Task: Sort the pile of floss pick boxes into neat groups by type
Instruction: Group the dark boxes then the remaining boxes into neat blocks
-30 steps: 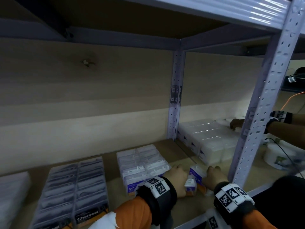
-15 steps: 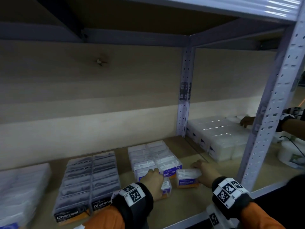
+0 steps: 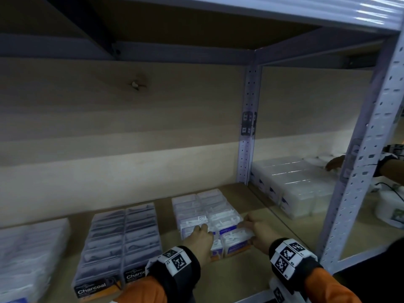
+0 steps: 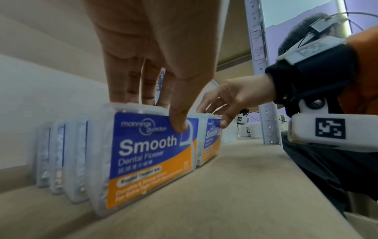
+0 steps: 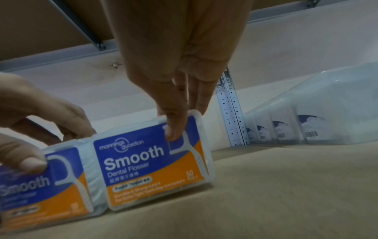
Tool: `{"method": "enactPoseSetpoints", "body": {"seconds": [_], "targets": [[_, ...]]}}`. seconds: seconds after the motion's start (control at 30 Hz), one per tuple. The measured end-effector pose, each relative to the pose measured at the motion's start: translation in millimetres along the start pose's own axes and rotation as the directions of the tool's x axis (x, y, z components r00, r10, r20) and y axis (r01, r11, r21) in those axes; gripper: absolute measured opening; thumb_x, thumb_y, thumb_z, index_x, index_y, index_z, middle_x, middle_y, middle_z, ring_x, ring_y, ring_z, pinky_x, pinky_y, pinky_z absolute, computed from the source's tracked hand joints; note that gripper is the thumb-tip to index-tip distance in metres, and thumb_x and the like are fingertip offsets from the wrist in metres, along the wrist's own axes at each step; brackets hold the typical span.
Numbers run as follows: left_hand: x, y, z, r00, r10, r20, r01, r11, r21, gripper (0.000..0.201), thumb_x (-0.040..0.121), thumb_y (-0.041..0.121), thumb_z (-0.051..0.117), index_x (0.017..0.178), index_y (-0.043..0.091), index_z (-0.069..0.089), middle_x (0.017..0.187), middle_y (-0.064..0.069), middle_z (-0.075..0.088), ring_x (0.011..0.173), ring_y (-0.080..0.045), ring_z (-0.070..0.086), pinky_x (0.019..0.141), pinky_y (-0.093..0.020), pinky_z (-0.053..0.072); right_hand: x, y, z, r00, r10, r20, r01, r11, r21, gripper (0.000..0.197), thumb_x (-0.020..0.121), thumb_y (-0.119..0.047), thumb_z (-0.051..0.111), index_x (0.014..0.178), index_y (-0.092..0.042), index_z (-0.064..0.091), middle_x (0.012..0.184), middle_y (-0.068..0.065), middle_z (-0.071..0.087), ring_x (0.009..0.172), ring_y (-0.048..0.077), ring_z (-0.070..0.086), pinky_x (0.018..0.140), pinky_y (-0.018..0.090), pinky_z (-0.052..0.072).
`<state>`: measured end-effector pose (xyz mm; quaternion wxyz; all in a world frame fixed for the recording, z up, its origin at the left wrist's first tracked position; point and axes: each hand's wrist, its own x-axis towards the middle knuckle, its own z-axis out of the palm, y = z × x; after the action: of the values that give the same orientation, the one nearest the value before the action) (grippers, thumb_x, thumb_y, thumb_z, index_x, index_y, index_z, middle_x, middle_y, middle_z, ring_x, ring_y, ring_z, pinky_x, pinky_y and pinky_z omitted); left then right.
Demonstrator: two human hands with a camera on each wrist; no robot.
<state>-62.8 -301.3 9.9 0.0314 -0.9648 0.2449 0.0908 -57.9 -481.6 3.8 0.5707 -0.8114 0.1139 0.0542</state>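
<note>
Two Smooth floss boxes stood upright side by side at the near end of the Smooth group (image 3: 207, 212) on the shelf board (image 3: 236, 278), blue-and-orange labels facing the person. The left Smooth box (image 4: 151, 155) was pinched by the left hand (image 3: 200, 239) — thumb on the label face, fingers (image 4: 131, 84) over the top edge to the back. The right Smooth box (image 5: 155, 163) was pinched the same way by the right hand (image 3: 260, 232), thumb on the front upper corner, fingers behind. In the right wrist view the two boxes touched along their facing sides. Behind them the Smooth group ran back in two columns of clear-lidded boxes; whether the held pair touched that row I could not tell.

To the left lay the Charcoal group (image 3: 122, 243), two columns of dark boxes with "Charcoal" labels at the front. Further left sat a pale stack of boxes (image 3: 30, 254), type unreadable.

Past the rear upright post (image 3: 248, 138), in the next bay, was a block of translucent white boxes (image 3: 293, 184). Another person's hand (image 3: 334, 164) reached in over that bay — its grip was not clear. The front upright post (image 3: 358, 173) stood at the right of the frame.
</note>
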Motion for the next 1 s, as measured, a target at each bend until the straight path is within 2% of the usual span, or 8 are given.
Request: {"method": "enactPoseSetpoints", "body": {"seconds": [0.17, 0.53, 0.63, 0.7, 0.73, 0.77, 0.83, 1.0], "targets": [[6.5, -2.4, 2.7, 1.0, -0.009, -0.006, 0.009, 1.0, -0.014, 0.047, 0.095, 0.019, 0.048, 0.138, 0.002, 0.039, 0.141, -0.015, 0.033, 0.131, -0.031, 0.033, 0.107, -0.038, 0.036, 3.5, -1.3, 3.0, 0.997, 0.076, 0.022, -0.079, 0.964, 0.254, 0.03, 0.09, 0.005, 0.05, 0.064, -0.007, 0.041, 0.064, 0.01, 0.044, 0.057, 0.02, 0.044, 0.038, 0.016, 0.038], [9.0, -9.1, 7.1, 0.999, -0.002, -0.054, -0.001, 0.998, -0.071, 0.04, 0.096, 0.017, 0.046, 0.134, 0.003, 0.044, 0.138, -0.012, 0.034, 0.128, -0.027, 0.034, 0.104, -0.038, 0.038, 11.8, 5.6, 4.4, 0.997, 0.063, 0.037, -0.072, 0.949, 0.307, 0.017, 0.09, 0.001, 0.054, 0.078, -0.007, 0.045, 0.067, 0.009, 0.05, 0.05, 0.016, 0.049, 0.033, 0.013, 0.037], [8.8, -8.7, 7.2, 0.998, -0.009, -0.057, 0.005, 0.997, -0.073, 0.04, 0.096, 0.016, 0.046, 0.134, 0.003, 0.044, 0.138, -0.012, 0.034, 0.129, -0.026, 0.033, 0.105, -0.037, 0.037, 11.6, 4.0, 4.3, 0.998, 0.04, 0.053, -0.045, 0.994, 0.101, 0.004, 0.091, -0.001, 0.054, 0.093, -0.005, 0.053, 0.081, 0.011, 0.057, 0.059, 0.016, 0.056, 0.041, 0.014, 0.043], [8.8, -8.4, 7.1, 0.998, -0.016, -0.061, 0.012, 0.998, -0.063, 0.041, 0.096, 0.016, 0.045, 0.135, 0.003, 0.044, 0.139, -0.012, 0.034, 0.129, -0.027, 0.033, 0.105, -0.037, 0.036, 16.7, 8.1, 2.3, 0.998, 0.014, 0.063, 0.0, 0.976, -0.219, 0.034, 0.092, 0.001, 0.05, 0.126, -0.001, 0.05, 0.127, 0.016, 0.053, 0.105, 0.025, 0.058, 0.079, 0.021, 0.051], [8.9, -8.2, 7.4, 0.998, -0.019, -0.064, 0.015, 0.998, -0.062, 0.042, 0.096, 0.016, 0.045, 0.135, 0.003, 0.043, 0.14, -0.013, 0.034, 0.13, -0.027, 0.033, 0.105, -0.036, 0.036, 16.4, 9.0, 1.5, 0.994, -0.029, 0.107, 0.074, 0.891, -0.449, 0.049, 0.093, 0.0, 0.048, 0.141, -0.006, 0.04, 0.148, 0.012, 0.035, 0.131, 0.024, 0.042, 0.102, 0.023, 0.039], [9.1, -7.9, 8.0, 0.998, -0.02, -0.066, 0.016, 0.998, -0.064, 0.043, 0.096, 0.015, 0.045, 0.137, 0.003, 0.041, 0.141, -0.013, 0.032, 0.131, -0.026, 0.032, 0.107, -0.036, 0.034, 15.5, 9.6, -0.1, 0.981, -0.097, 0.167, 0.183, 0.753, -0.633, 0.058, 0.094, -0.001, 0.047, 0.148, -0.012, 0.028, 0.157, 0.008, 0.017, 0.144, 0.021, 0.023, 0.113, 0.021, 0.022], [9.3, -6.9, 9.8, 0.998, -0.022, -0.062, 0.018, 0.998, -0.059, 0.05, 0.096, 0.015, 0.045, 0.142, 0.002, 0.031, 0.149, -0.015, 0.026, 0.138, -0.025, 0.027, 0.112, -0.035, 0.028, 15.0, 8.6, 0.2, 0.955, -0.141, 0.26, 0.292, 0.588, -0.754, 0.067, 0.096, -0.008, 0.048, 0.151, -0.016, 0.012, 0.16, 0.003, -0.001, 0.149, 0.016, 0.004, 0.116, 0.018, 0.003], [11.4, -1.2, 13.0, 0.996, -0.082, 0.016, 0.082, 0.997, -0.014, 0.063, 0.098, 0.012, 0.042, 0.148, -0.003, 0.008, 0.157, -0.021, 0.006, 0.147, -0.029, 0.01, 0.12, -0.039, 0.013, 17.1, 9.2, 5.9, 0.939, -0.125, 0.321, 0.341, 0.459, -0.821, 0.067, 0.098, -0.01, 0.042, 0.152, -0.014, 0.003, 0.16, 0.004, -0.004, 0.149, 0.013, 0.003, 0.115, 0.017, -0.001]]}}
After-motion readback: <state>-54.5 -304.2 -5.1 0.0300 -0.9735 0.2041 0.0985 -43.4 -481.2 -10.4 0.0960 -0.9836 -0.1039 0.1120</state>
